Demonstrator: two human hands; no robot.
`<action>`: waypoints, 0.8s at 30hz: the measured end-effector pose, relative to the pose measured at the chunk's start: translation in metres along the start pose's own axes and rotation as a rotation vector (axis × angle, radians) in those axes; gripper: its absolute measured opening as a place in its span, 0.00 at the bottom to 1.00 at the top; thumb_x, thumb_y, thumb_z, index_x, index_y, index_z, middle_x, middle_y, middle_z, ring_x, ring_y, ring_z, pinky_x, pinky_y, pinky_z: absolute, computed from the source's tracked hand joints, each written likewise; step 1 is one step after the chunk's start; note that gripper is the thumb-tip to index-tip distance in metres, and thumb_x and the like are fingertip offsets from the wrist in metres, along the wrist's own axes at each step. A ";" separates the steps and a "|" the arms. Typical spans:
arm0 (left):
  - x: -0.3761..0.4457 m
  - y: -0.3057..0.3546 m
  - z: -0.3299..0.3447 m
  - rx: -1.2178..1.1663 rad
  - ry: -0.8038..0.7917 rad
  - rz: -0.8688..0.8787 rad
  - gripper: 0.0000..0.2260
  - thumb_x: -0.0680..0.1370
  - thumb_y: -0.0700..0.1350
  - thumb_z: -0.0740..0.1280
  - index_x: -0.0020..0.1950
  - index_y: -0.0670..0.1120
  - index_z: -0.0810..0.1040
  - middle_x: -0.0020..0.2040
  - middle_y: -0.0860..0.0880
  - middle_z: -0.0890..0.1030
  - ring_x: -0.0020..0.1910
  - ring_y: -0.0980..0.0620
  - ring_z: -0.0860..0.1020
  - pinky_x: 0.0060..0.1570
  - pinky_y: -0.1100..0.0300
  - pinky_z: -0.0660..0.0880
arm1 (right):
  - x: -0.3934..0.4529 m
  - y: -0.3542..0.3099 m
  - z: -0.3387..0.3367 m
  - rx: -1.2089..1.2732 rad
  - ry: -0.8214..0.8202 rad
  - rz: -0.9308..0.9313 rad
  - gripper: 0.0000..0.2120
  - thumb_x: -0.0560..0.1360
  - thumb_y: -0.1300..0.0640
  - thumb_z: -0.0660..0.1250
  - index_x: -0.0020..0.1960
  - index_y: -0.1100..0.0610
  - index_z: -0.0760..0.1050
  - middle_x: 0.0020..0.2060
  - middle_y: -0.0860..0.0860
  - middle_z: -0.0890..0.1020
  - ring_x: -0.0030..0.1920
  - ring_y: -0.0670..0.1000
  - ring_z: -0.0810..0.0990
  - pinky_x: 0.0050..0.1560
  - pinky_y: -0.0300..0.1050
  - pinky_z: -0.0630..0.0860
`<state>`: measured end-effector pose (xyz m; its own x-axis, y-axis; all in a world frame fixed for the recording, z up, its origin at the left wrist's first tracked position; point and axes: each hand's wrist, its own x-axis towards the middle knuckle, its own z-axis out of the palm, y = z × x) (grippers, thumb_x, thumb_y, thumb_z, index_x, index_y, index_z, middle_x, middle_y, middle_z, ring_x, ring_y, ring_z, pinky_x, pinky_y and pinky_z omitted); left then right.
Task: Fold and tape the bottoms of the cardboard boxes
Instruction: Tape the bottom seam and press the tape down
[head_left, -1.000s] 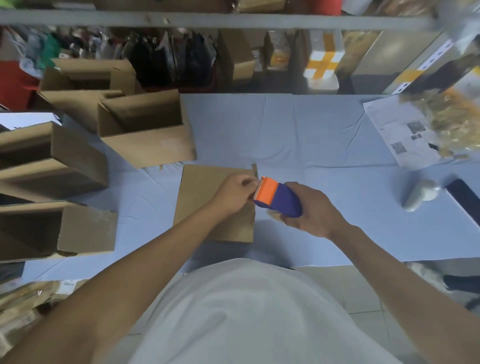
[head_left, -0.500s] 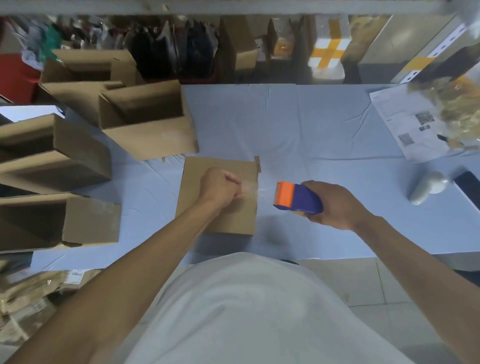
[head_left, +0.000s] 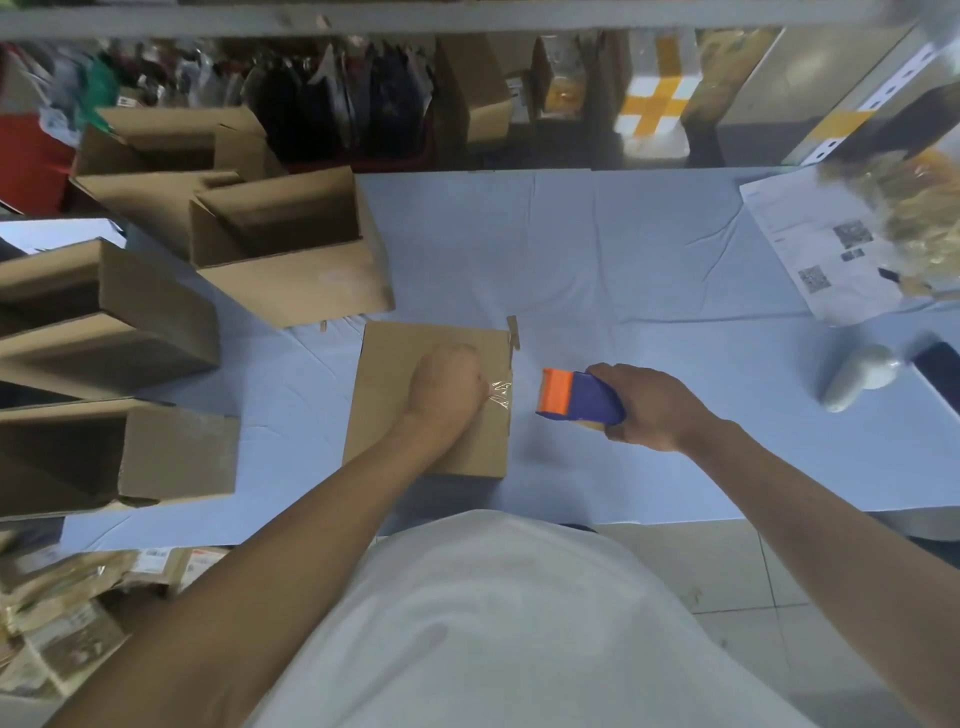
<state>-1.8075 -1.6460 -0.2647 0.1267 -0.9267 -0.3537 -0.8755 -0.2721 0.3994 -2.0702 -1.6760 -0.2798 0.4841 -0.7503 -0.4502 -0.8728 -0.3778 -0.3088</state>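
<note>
Two hands at work, one on the box and one on the tool. The left hand (head_left: 448, 388) is balled loosely, fingers curled together and knuckles up, pressing down on the top face of the cardboard box (head_left: 395, 364) near its right edge; at the fingertips sits a crinkled end of clear tape (head_left: 500, 396), stuck on the cardboard just beside that edge. Whether the fingertips pinch the tape or only press it, the view does not settle.

The right hand (head_left: 652, 408) is wrapped tight around the tape dispenser (head_left: 579, 397), fingers closed over its blue body, the orange head pointing left toward the box. The dispenser floats just beside the box's right edge, not touching it, with blue cloth showing in the gap.

The box stands flaps-down in the middle of the table (head_left: 597, 260), close to the near edge, right in front of the person's white shirt. A small brown scrap (head_left: 514, 332) sticks up at its far right corner.

Out wide: open boxes (head_left: 291, 260) crowd the left side of the table, mouths facing different ways. On the right, a printed sheet (head_left: 810, 244) with square codes, a crumpled clear bag (head_left: 919, 208) partly on it, a pale grey rounded object (head_left: 857, 376), and a dark flat object (head_left: 943, 371) at the frame edge.
</note>
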 end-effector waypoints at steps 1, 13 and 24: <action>0.001 0.002 -0.003 0.104 -0.007 0.007 0.07 0.72 0.44 0.71 0.45 0.41 0.79 0.44 0.43 0.82 0.46 0.41 0.79 0.37 0.56 0.70 | 0.002 -0.002 -0.001 -0.022 -0.007 -0.008 0.26 0.66 0.54 0.73 0.62 0.47 0.69 0.46 0.46 0.78 0.42 0.50 0.75 0.34 0.37 0.63; -0.006 -0.001 -0.001 -0.414 -0.361 0.045 0.14 0.75 0.53 0.66 0.40 0.49 0.64 0.40 0.53 0.67 0.36 0.52 0.65 0.37 0.55 0.64 | 0.036 -0.061 -0.008 -0.257 -0.256 0.155 0.21 0.65 0.36 0.70 0.47 0.50 0.70 0.38 0.48 0.75 0.40 0.53 0.77 0.36 0.43 0.69; -0.001 -0.006 0.004 -0.420 -0.067 0.171 0.09 0.77 0.41 0.60 0.44 0.47 0.79 0.41 0.51 0.81 0.41 0.51 0.78 0.44 0.56 0.75 | -0.027 -0.034 -0.008 0.214 0.141 0.106 0.19 0.66 0.50 0.73 0.54 0.42 0.70 0.42 0.44 0.80 0.40 0.51 0.78 0.36 0.41 0.70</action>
<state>-1.8041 -1.6427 -0.2700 -0.0456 -0.9525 -0.3011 -0.6148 -0.2108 0.7600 -2.0536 -1.6474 -0.2506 0.3647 -0.8530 -0.3733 -0.8778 -0.1813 -0.4433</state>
